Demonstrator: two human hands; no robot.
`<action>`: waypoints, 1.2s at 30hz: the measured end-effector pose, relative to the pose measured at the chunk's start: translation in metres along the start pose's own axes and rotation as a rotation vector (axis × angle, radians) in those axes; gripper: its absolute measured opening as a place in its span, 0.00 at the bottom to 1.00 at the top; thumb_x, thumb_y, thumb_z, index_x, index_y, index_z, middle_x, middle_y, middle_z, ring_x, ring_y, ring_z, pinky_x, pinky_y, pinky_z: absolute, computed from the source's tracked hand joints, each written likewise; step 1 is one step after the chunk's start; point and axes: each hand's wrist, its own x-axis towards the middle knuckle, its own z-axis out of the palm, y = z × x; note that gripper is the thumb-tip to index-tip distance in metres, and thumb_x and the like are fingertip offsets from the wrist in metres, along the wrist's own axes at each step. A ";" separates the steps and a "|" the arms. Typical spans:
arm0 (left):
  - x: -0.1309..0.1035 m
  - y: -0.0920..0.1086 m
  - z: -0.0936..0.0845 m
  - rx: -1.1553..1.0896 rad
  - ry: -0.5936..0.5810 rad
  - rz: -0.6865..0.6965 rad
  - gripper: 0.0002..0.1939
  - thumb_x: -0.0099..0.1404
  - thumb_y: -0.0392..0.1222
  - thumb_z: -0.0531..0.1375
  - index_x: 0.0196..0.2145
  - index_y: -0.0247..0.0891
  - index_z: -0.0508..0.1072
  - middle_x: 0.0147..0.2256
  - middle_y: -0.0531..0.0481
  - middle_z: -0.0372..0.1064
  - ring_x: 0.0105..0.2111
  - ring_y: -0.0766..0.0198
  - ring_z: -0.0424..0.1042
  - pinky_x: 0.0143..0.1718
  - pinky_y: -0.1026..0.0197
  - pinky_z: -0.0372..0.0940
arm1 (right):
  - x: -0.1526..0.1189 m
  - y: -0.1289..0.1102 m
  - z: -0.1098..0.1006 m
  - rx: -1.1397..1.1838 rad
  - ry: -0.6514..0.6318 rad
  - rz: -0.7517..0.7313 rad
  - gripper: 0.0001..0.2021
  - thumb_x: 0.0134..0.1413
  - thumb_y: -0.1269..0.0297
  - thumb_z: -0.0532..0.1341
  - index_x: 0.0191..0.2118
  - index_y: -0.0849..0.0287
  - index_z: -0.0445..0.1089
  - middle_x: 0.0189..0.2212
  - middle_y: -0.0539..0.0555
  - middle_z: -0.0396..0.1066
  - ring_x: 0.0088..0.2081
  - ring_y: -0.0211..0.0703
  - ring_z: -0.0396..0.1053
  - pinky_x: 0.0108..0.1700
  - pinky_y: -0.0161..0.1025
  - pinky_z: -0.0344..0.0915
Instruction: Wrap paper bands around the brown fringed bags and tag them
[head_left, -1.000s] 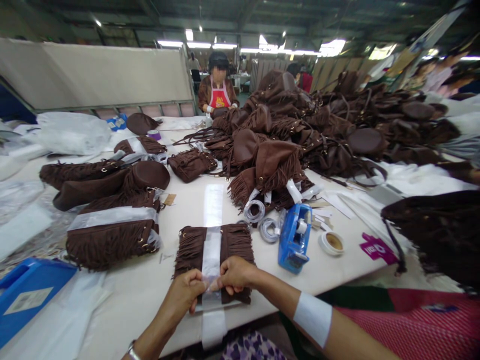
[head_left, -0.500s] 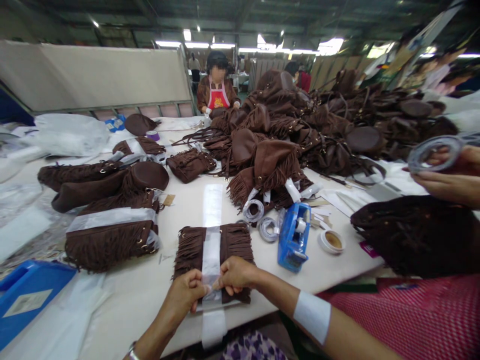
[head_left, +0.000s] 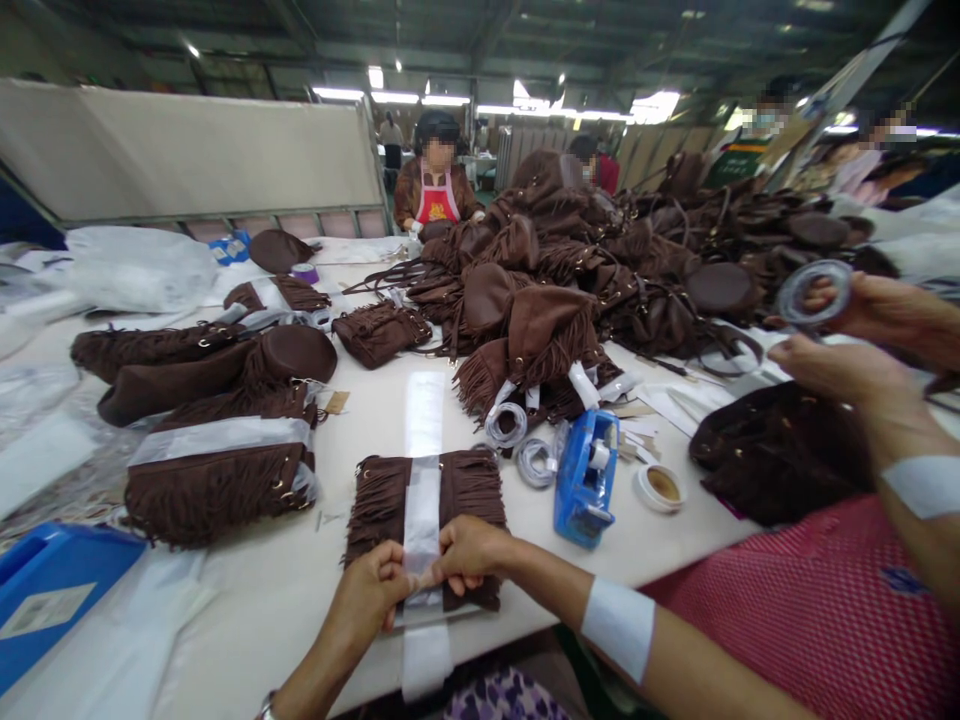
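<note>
A flat brown fringed bag (head_left: 465, 490) lies on the white table (head_left: 270, 590) right in front of me. A translucent white strip (head_left: 422, 510) runs lengthwise over its middle and hangs past the table edge. My left hand (head_left: 371, 590) and my right hand (head_left: 469, 552) meet at the bag's near edge, both pinching the strip between thumb and fingers. My right wrist has a white band (head_left: 621, 625).
A blue tape dispenser (head_left: 587, 478), tape rolls (head_left: 508, 422) and a small round lid (head_left: 661, 486) lie right of the bag. Wrapped fringed bags (head_left: 217, 470) sit left, a large brown heap (head_left: 600, 270) behind. A neighbour's hands (head_left: 847, 340) hold a tape roll at right; a red-aproned person (head_left: 437, 185) works opposite.
My hands stay pinching the strip on the bag. The neighbour on the right has brought both hands and a tape roll into view and shifted the dark bag in front of them.
</note>
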 end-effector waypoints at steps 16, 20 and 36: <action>0.010 -0.015 0.004 -0.029 -0.018 0.019 0.19 0.45 0.54 0.66 0.28 0.37 0.70 0.15 0.60 0.62 0.08 0.74 0.52 0.11 0.68 0.43 | 0.008 -0.001 0.010 -0.027 0.057 0.069 0.14 0.45 0.71 0.69 0.19 0.60 0.64 0.09 0.42 0.61 0.10 0.30 0.53 0.13 0.28 0.50; 0.012 -0.015 0.004 -0.017 -0.023 0.029 0.19 0.44 0.53 0.67 0.28 0.38 0.69 0.14 0.61 0.61 0.08 0.73 0.53 0.11 0.68 0.42 | 0.003 -0.003 0.008 -0.024 0.058 0.068 0.12 0.47 0.73 0.67 0.20 0.59 0.64 0.10 0.42 0.64 0.10 0.30 0.55 0.14 0.27 0.54; 0.007 -0.016 -0.004 0.508 0.365 0.485 0.21 0.62 0.43 0.58 0.54 0.44 0.68 0.44 0.47 0.77 0.44 0.54 0.76 0.43 0.57 0.70 | 0.007 -0.039 -0.044 -0.711 0.907 -0.587 0.13 0.63 0.61 0.56 0.50 0.58 0.72 0.47 0.58 0.74 0.51 0.48 0.69 0.54 0.41 0.62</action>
